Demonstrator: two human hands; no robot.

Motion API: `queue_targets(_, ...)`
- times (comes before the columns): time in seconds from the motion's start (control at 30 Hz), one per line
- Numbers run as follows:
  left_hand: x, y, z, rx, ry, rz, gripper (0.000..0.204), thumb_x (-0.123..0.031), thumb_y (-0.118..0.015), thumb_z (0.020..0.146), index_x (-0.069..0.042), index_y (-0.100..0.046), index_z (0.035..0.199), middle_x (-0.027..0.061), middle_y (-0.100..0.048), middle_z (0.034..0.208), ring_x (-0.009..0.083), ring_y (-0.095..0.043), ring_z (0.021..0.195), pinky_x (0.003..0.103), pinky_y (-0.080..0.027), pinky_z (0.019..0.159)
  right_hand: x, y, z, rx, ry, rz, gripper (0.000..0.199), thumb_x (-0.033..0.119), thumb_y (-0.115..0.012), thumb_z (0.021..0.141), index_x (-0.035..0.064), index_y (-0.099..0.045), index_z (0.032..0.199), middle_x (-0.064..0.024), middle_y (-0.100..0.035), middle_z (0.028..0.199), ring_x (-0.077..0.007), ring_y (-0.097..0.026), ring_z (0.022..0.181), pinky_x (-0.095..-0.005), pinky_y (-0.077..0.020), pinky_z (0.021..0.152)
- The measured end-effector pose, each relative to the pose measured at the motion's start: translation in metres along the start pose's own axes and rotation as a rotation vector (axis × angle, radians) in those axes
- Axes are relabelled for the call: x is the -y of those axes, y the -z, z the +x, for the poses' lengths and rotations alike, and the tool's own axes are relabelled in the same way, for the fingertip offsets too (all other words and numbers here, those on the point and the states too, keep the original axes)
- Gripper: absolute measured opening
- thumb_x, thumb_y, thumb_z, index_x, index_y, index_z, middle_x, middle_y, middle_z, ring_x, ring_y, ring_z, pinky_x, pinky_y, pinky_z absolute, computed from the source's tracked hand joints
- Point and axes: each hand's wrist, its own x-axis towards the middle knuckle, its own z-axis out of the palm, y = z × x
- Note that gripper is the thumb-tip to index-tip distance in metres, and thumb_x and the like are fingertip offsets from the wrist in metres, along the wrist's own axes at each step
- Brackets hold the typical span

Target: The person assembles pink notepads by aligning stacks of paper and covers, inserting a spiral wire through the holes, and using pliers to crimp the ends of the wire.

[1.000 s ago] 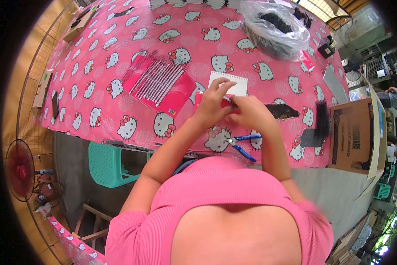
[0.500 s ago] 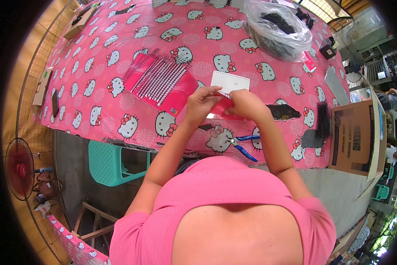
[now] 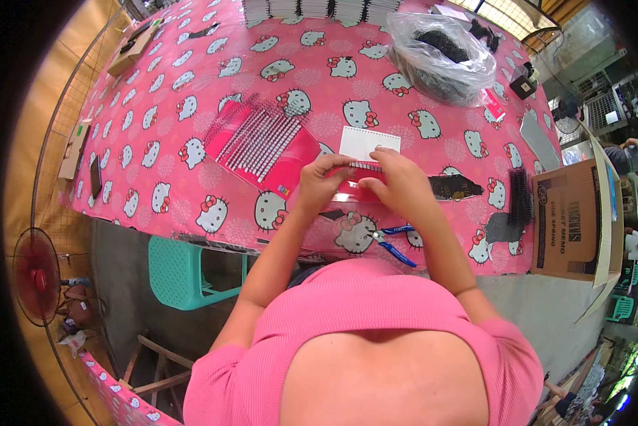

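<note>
A small notepad lies in front of me, its white page (image 3: 370, 144) with a punched far edge and its pink-red cover (image 3: 353, 193) nearer me. Between the two parts runs a dark wire binding coil (image 3: 366, 166). My left hand (image 3: 320, 186) pinches the left end of that bound edge with thumb and fingertips. Over the right end, my right hand (image 3: 404, 186) grips with fingers on the far side and thumb on the near side. Blue-handled cutting pliers (image 3: 393, 247) lie by the table edge, below my right hand.
Left of my hands, several wire coils (image 3: 258, 145) rest on a pink sheet (image 3: 301, 153). A clear plastic bag (image 3: 450, 89) of black coils stands at the far right. Stacked notepads (image 3: 285, 8) line the far edge. An open cardboard box (image 3: 571, 216) sits right, a green stool (image 3: 173, 273) left below.
Both hands have come down flatter onto the notepad's edge, and the coil now shows straight between them. My right fingers have spread along it. The view has shifted slightly.
</note>
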Motion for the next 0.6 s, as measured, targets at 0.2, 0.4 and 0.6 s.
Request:
queue_targets(0.2, -0.008, -0.008, -0.004, 0.04, 0.168, -0.178, 0.018, 0.004, -0.067, 0.079, 0.002, -0.061, 0.095, 0.0092, -0.064, 0.095, 0.0121, -0.061, 0.088, 0.024, -0.052, 0.076, -0.012, -0.029, -0.11, -0.275, 0.147, 0.155, 0.045, 0.025, -0.073, 0.071, 0.0018, -0.056, 0.105, -0.0149, -0.057, 0.107, -0.033, -0.053, 0.102, -0.0423, -0.0442, 0.083)
queue_targets(0.4, -0.018, -0.03, -0.004, -0.08, -0.017, -0.189, 0.02, 0.007, -0.07, 0.076, 0.001, -0.06, 0.092, 0.0128, -0.065, 0.097, 0.0142, -0.062, 0.089, 0.025, -0.052, 0.077, -0.031, -0.057, -0.14, -0.06, -0.073, -0.001, 0.045, 0.023, -0.072, 0.073, 0.0056, -0.056, 0.111, -0.0146, -0.055, 0.106, -0.0333, -0.053, 0.098, -0.0417, -0.0424, 0.082)
queue_targets(0.6, -0.055, -0.039, -0.011, -0.05, -0.331, 0.191, 0.016, 0.009, -0.069, 0.075, 0.003, -0.062, 0.088, 0.0161, -0.065, 0.096, 0.017, -0.064, 0.084, 0.027, -0.054, 0.074, 0.012, 0.003, -0.089, -0.509, 0.027, 0.352, 0.041, 0.018, -0.069, 0.076, 0.0038, -0.058, 0.112, -0.0156, -0.056, 0.102, -0.0312, -0.053, 0.094, -0.039, -0.0437, 0.082)
